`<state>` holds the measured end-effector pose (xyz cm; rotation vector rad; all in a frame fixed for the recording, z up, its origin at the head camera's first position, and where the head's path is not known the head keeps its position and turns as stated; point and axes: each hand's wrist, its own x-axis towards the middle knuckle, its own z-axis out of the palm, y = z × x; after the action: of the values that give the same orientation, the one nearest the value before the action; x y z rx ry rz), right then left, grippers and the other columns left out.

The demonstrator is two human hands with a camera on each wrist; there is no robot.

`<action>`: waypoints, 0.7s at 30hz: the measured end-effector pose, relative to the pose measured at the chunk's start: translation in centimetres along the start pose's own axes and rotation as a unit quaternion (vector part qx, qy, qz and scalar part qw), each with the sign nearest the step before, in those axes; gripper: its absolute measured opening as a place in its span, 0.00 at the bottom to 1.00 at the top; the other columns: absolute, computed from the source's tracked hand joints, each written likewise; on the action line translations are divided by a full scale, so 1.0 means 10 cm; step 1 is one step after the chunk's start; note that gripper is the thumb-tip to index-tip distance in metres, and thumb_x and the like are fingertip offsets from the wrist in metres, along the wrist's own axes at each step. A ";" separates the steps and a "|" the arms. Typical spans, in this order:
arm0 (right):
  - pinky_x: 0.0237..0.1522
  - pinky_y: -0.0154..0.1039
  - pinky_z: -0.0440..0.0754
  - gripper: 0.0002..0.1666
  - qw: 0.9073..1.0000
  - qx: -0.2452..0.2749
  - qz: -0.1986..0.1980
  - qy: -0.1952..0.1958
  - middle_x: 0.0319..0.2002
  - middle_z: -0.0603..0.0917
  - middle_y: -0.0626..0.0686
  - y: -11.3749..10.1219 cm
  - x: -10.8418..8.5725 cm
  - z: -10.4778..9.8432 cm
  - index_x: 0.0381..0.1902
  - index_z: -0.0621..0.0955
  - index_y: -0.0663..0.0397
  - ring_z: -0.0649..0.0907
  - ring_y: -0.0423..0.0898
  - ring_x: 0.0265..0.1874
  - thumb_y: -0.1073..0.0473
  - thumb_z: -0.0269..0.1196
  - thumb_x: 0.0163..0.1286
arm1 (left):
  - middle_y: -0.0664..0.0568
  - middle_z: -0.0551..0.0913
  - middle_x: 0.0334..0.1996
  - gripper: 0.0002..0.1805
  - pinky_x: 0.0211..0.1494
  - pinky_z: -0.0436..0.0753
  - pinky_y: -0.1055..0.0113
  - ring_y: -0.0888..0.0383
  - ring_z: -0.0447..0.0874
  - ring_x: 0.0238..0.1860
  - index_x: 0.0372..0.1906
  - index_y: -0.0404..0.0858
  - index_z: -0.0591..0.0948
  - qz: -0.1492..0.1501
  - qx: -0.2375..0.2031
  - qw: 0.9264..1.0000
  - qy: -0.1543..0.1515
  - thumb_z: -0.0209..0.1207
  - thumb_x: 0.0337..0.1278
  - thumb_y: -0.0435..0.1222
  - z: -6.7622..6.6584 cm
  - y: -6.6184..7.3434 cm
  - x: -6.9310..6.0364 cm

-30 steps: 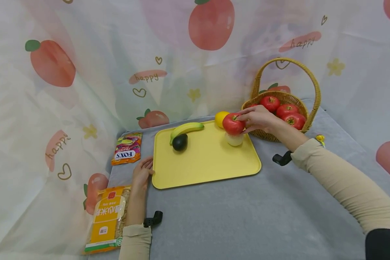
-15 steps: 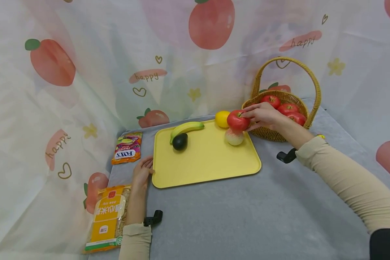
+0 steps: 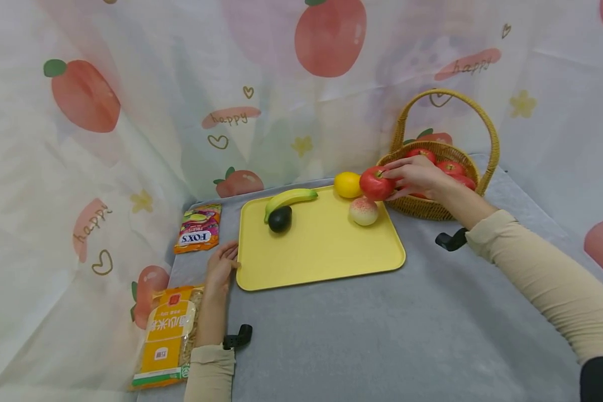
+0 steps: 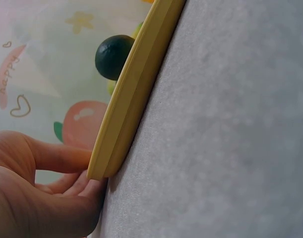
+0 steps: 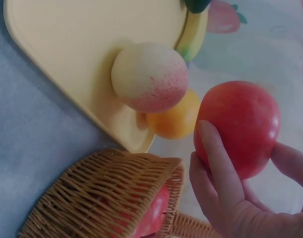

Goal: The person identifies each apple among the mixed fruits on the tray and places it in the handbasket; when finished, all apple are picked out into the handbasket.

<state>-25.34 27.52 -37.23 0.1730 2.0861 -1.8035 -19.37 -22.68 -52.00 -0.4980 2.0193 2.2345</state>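
Note:
My right hand (image 3: 416,176) holds a red apple (image 3: 377,183) by its side, raised over the back right corner of the yellow tray (image 3: 316,251). In the right wrist view, fingers and thumb span the apple (image 5: 238,126). Just below it on the tray sits a pale peach (image 3: 364,211) with a pink blush, and a yellow lemon (image 3: 348,185) lies beside it. Behind my right hand stands a wicker basket (image 3: 422,210) with several red apples. My left hand (image 3: 221,268) grips the tray's left rim (image 4: 114,119), thumb on the edge, other fingers partly hidden behind it.
A banana (image 3: 293,196) and a dark green avocado (image 3: 280,219) lie on the tray's left half. Left of the tray are a candy bag (image 3: 198,228) and a yellow food packet (image 3: 166,338). The basket's tall handle (image 3: 493,134) arches over it. A printed curtain backs the table.
My right hand has carried the apple rightward, toward the basket, uncovering more of the peach. The left hand has stayed at the tray's rim.

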 end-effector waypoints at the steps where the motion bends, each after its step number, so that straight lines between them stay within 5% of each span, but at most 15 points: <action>1: 0.53 0.60 0.85 0.37 1.000 0.000 -0.002 -0.001 0.77 0.59 0.71 0.00 0.00 -0.01 0.79 0.60 0.68 0.69 0.71 0.70 0.62 0.59 0.79 | 0.33 0.69 0.74 0.39 0.77 0.68 0.56 0.44 0.67 0.76 0.74 0.27 0.68 0.000 -0.001 1.000 0.001 0.46 0.52 0.10 -0.01 -0.01 0.00; 21: 0.58 0.58 0.81 0.37 0.998 -0.050 -0.001 0.033 0.76 0.60 0.69 0.02 -0.04 -0.26 0.78 0.64 0.67 0.71 0.66 0.67 0.55 0.60 0.79 | 0.32 0.69 0.74 0.38 0.77 0.68 0.53 0.43 0.66 0.76 0.74 0.26 0.67 0.011 0.012 1.000 0.008 0.45 0.53 0.10 0.02 0.01 0.00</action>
<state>-25.41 30.18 -37.02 0.2062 2.2171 -1.7111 -19.42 -22.46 -51.86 -0.4949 2.0667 2.2241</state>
